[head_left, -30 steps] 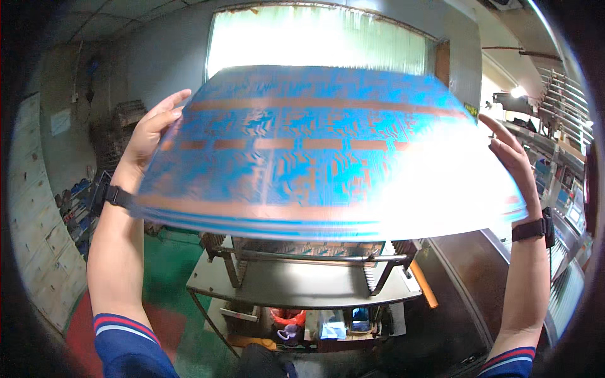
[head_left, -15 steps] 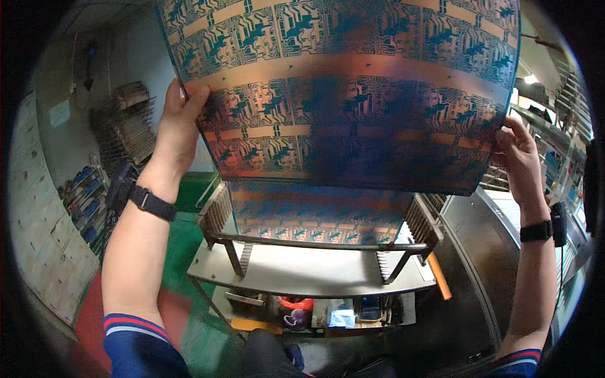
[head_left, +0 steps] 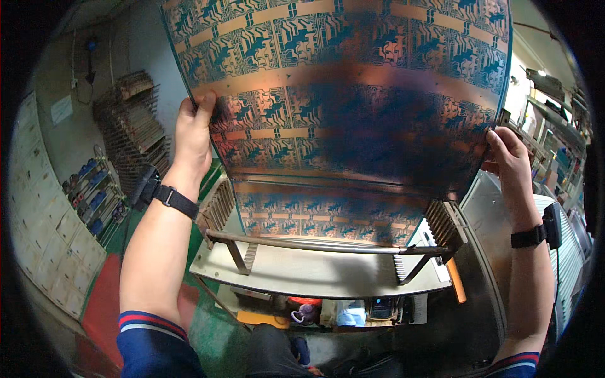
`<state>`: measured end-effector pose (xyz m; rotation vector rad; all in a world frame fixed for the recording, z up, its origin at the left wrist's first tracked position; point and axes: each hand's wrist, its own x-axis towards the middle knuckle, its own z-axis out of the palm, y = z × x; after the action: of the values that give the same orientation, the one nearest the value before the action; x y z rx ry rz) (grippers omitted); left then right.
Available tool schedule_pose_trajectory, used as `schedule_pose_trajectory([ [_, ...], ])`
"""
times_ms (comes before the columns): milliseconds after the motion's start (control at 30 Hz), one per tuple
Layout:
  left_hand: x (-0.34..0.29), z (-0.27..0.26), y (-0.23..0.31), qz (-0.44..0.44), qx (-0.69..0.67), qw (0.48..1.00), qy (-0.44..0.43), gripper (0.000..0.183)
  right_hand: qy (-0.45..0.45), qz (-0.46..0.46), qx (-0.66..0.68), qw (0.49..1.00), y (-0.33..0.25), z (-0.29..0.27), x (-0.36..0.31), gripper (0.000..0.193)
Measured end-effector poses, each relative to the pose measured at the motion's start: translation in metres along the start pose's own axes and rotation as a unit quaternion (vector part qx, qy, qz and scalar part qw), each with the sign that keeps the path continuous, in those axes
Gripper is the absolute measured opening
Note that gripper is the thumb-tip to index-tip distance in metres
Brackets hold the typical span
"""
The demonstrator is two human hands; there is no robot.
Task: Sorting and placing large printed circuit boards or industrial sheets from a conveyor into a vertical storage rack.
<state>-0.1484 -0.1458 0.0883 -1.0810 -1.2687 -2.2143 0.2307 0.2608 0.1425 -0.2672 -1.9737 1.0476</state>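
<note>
A large copper circuit board panel (head_left: pixel 265 75) with a dark teal trace pattern fills the upper middle, tilted, its lower edge just above a slotted rack (head_left: pixel 315 246). My left hand (head_left: pixel 194 129) grips the panel's left edge, thumb on the near face. At the right edge my right hand (head_left: pixel 509 151) pinches it near the lower corner; some fingers are hidden behind it. Below, a second patterned panel (head_left: pixel 321 220) stands in the rack, its upper part covered by the held one. Black straps with small dark devices circle both my wrists.
The rack stands on a pale table (head_left: pixel 302 277). Its lower shelf holds a purple cup (head_left: pixel 305 314) and a light blue packet (head_left: pixel 350 314). Lockers (head_left: pixel 53 208) and stacked racks (head_left: pixel 133 120) line the left. A metal machine surface (head_left: pixel 488 201) lies to the right.
The held panel has shifted slightly left in view and its lower edge is nearer the rack. Both hands keep their hold. My view has turned a little.
</note>
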Motion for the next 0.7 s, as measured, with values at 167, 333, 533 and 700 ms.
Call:
schedule_pose_trajectory([
  [167, -0.008, -0.004, -0.009, -0.05, 0.013, 0.999, 0.002, 0.027, -0.005, 0.025, -0.01, 1.0, 0.002, 0.024, 0.003, 0.02],
  [333, -0.022, 0.009, -0.005, -0.084, 0.051, 0.995, 0.012, 0.028, 0.015, 0.03, -0.052, 0.998, 0.018, 0.038, 0.021, 0.024],
  [533, -0.014, 0.007, -0.006, -0.089, 0.086, 0.992, 0.038, 0.026, 0.078, 0.008, -0.118, 0.99, 0.049, 0.052, 0.039, 0.033],
  [700, -0.012, 0.003, -0.014, -0.083, 0.067, 0.994, 0.006, 0.032, 0.078, 0.025, -0.08, 0.993, 0.064, 0.057, 0.038, 0.031],
])
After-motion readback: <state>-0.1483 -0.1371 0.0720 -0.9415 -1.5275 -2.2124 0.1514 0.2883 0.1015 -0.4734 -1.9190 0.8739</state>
